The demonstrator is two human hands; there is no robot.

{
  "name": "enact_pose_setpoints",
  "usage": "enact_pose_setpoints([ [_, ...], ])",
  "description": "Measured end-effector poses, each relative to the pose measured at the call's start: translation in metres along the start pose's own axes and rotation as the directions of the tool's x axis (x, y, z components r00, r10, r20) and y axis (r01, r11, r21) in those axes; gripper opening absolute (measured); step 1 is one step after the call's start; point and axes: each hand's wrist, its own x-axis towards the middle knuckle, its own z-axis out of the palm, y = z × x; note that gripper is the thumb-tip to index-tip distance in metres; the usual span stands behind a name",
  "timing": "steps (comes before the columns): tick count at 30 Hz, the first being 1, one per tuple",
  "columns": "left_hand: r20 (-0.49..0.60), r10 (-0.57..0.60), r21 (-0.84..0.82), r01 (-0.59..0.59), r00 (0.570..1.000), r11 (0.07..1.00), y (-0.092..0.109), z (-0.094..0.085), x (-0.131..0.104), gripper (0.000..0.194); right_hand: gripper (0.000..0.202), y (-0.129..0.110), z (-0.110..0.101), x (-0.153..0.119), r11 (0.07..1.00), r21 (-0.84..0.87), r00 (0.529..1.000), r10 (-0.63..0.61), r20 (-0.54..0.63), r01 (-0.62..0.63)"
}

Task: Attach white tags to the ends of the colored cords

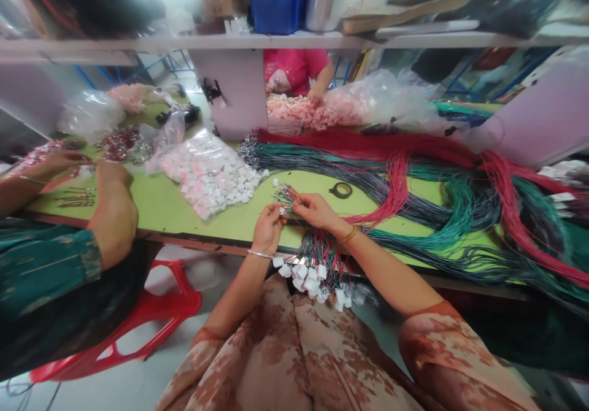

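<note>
Above the table's front edge, my left hand [268,230] pinches a small white connector [281,211]. Close beside it, my right hand [318,211] is closed on several thin wires; metal-tipped wire ends [286,194] in red and green stick out past its fingers. The fingertips of both hands nearly meet, and I cannot make out whether a wire sits in the connector. Below my hands, a bunch of wires with white connectors [310,276] hangs over the edge above my lap. Another loose white connector [275,183] lies just beyond the wire ends.
A roll of black tape [340,190] lies on the green table [239,221]. Left of it is a plastic bag of white connectors [207,175]. Long red wires [396,141] and dark wires [414,199] spread rightward. A co-worker's arm [110,205] is at left; another person [299,70] sits opposite.
</note>
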Motion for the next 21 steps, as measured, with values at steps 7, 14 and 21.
enact_pose_setpoints([
  [7,0.038,0.019,0.044,-0.021,0.999,0.999,-0.001,0.003,-0.004,0.021,0.021,0.004,0.003,-0.003,0.998,-0.069,1.0,0.003,0.003,-0.002],
  [14,0.029,0.097,0.15,-0.1,0.995,0.984,-0.006,0.002,-0.003,0.024,0.021,-0.001,0.006,-0.009,0.978,-0.185,0.995,-0.097,0.022,0.099],
  [21,0.024,0.053,0.183,-0.056,0.998,0.981,-0.009,0.002,0.001,0.024,0.02,-0.004,0.005,-0.013,0.939,-0.313,0.989,-0.149,0.013,0.145],
])
